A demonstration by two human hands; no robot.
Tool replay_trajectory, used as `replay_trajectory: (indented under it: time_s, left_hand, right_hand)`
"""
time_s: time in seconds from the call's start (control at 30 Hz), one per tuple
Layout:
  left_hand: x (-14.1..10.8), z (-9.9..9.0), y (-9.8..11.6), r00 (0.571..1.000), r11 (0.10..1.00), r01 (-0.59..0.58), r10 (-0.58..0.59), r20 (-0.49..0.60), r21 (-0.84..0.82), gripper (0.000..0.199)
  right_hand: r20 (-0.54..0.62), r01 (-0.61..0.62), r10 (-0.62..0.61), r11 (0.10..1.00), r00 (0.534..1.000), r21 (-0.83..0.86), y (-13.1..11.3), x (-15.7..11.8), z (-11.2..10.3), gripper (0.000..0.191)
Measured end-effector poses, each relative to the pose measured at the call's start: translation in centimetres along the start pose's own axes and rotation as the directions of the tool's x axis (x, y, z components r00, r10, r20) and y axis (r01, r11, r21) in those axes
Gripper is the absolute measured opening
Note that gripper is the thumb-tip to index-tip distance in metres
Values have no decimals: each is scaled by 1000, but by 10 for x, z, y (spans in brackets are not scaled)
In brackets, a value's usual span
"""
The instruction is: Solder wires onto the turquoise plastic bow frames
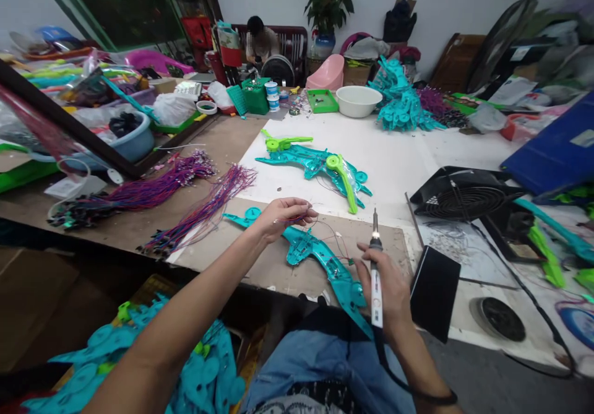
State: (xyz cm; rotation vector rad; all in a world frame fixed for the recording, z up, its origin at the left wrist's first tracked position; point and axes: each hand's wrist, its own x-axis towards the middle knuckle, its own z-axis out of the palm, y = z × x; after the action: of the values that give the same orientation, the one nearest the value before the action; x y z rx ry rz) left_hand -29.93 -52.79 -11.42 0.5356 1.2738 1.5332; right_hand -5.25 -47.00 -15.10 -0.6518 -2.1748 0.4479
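Note:
My left hand (285, 217) is closed on thin red and blue wires (304, 217), above a long curved teal plastic shell (327, 259). That shell lies on the table's near edge, its inner side up, with small parts inside. In my right hand (390, 281) is a soldering iron (376, 284), tip pointing up and away from the shell. A small green piece (351, 262) on the wires sits by my right fingertips; whether they touch it I cannot tell. Farther back lies another teal shell (301, 157) with a lime-green arm (346, 185) on it.
Bundles of purple-red wires (153, 185) lie at left. At right are a small black fan (464, 194), a black flat box (436, 293) and a round tin (499, 318). A white basin (358, 101) and piled teal shells (401, 101) stand behind. One person (262, 41) sits at the back.

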Motion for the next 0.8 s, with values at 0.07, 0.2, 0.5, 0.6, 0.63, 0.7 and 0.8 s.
replay_trajectory:
  time_s: [0.07,0.2,0.5,0.6,0.63,0.7,0.8]
  left_hand:
    - [-4,7,-1,999,1000,18,-17,51,-19,31]
    - [-9,16,-4,994,996,66,-61,90,-52,26]
    - [-11,32,2,988,987,52,-73,138,150,22]
    - [-10,42,2,990,964,-37,0,141,264,16]
    - [-11,45,-1,990,952,-63,21,141,298,14]
    - [-14,53,-11,988,915,-119,73,133,385,14]
    - [-25,66,-36,980,853,-200,160,122,483,18]
  right_hand:
    - [-33,-20,23,997,999,81,2,20,0,7]
    - [30,-118,115,932,993,343,-2,51,14,10]
    - [81,-119,90,853,993,508,-16,71,27,15]
    - [88,-173,149,836,985,521,-14,71,25,17]
    - [91,-189,166,832,982,522,-13,70,25,18]
    - [111,-212,180,839,977,502,-8,65,23,20]
    - [171,-231,172,871,970,433,2,52,21,19]
